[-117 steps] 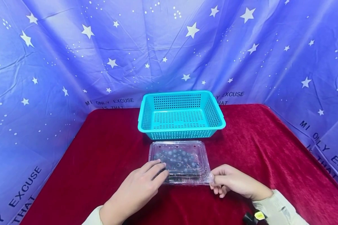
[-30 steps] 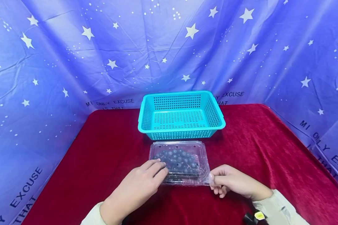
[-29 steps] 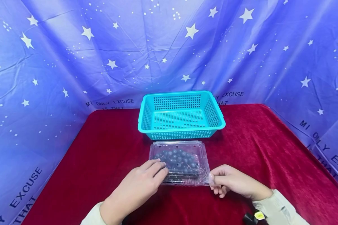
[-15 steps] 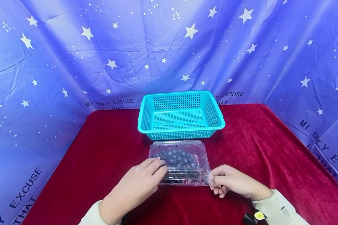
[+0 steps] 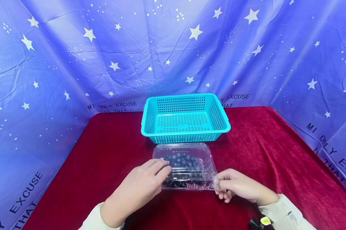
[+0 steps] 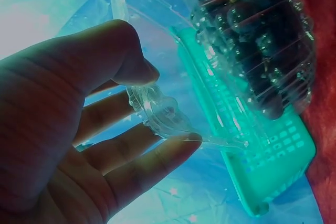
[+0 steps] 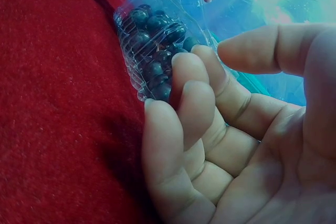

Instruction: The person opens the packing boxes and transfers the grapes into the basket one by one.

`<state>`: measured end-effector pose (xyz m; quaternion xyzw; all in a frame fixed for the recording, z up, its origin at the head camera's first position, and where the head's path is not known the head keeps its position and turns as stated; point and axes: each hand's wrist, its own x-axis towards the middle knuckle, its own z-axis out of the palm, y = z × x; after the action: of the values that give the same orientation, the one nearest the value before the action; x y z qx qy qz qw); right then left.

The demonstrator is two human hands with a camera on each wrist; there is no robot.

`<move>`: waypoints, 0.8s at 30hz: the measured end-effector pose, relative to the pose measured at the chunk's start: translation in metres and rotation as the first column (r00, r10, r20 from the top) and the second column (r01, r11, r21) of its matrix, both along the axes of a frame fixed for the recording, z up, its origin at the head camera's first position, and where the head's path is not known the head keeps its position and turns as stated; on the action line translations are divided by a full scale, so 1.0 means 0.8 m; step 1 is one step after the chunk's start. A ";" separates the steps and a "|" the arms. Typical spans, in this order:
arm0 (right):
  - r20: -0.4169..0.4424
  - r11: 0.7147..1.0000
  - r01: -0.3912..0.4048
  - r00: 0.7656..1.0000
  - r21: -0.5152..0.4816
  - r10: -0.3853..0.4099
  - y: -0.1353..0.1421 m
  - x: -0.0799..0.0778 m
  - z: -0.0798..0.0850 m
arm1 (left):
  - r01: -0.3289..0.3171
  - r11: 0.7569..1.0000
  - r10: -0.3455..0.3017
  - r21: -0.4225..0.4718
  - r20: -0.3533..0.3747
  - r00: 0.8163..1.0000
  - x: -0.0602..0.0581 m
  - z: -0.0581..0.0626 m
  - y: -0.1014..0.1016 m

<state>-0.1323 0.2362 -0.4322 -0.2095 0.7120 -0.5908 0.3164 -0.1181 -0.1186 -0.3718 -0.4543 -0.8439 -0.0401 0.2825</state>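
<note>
A clear plastic clamshell box (image 5: 206, 159) of dark grapes (image 5: 182, 160) lies on the red cloth. Its lid (image 5: 184, 174) tilts up at the near edge, leaving a gap above the base where grapes show. My left hand (image 5: 139, 182) pinches the lid's left rim; in the left wrist view, the thumb and fingers hold a crumpled-looking clear plastic edge (image 6: 165, 113). At the near right corner of the base, my right hand (image 5: 239, 185) pinches the plastic rim. The right wrist view shows curled fingers (image 7: 163, 129) beside the ribbed box wall (image 7: 131, 66).
A turquoise perforated basket (image 5: 187, 137) stands just behind the box, with nothing in it. Red velvet cloth (image 5: 262, 143) covers the table. A blue star-printed curtain (image 5: 173, 48) hangs around the back and sides. A black object with a yellow label (image 5: 265, 221) is by the right sleeve.
The lid's near edge has risen from the base, and my left hand has moved slightly up with it. My right hand has kept its place at the corner.
</note>
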 end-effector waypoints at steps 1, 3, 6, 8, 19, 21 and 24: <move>0.002 1.000 0.002 1.000 0.000 -0.002 0.000 0.000 0.000 | 0.002 1.000 -0.002 0.003 -0.001 1.000 0.000 0.001 0.000; 0.002 1.000 0.003 1.000 -0.003 -0.003 0.000 0.001 0.001 | -0.002 1.000 0.002 0.005 0.001 1.000 -0.001 0.003 0.001; 0.000 1.000 0.005 1.000 -0.003 -0.005 0.000 0.001 0.000 | -0.006 1.000 0.006 0.012 0.007 1.000 -0.002 0.006 0.002; -0.003 1.000 0.004 1.000 -0.004 -0.004 0.000 0.001 0.001 | -0.010 1.000 0.010 0.019 0.016 1.000 -0.003 0.008 0.001; -0.007 1.000 -0.001 1.000 -0.025 0.001 0.000 0.001 0.000 | -0.004 0.999 0.003 0.043 0.020 1.000 -0.011 0.021 0.001; -0.010 1.000 0.001 1.000 -0.015 -0.001 0.000 0.001 0.000 | -0.007 0.999 0.006 0.049 0.029 1.000 -0.012 0.023 0.001; -0.008 1.000 0.007 1.000 0.005 -0.007 0.000 0.001 0.000 | -0.011 0.998 0.009 0.054 0.042 0.999 -0.013 0.027 0.001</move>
<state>-0.1312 0.2359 -0.4321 -0.2086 0.7155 -0.5894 0.3117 -0.1286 -0.1176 -0.3501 -0.4411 -0.8506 -0.0712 0.2773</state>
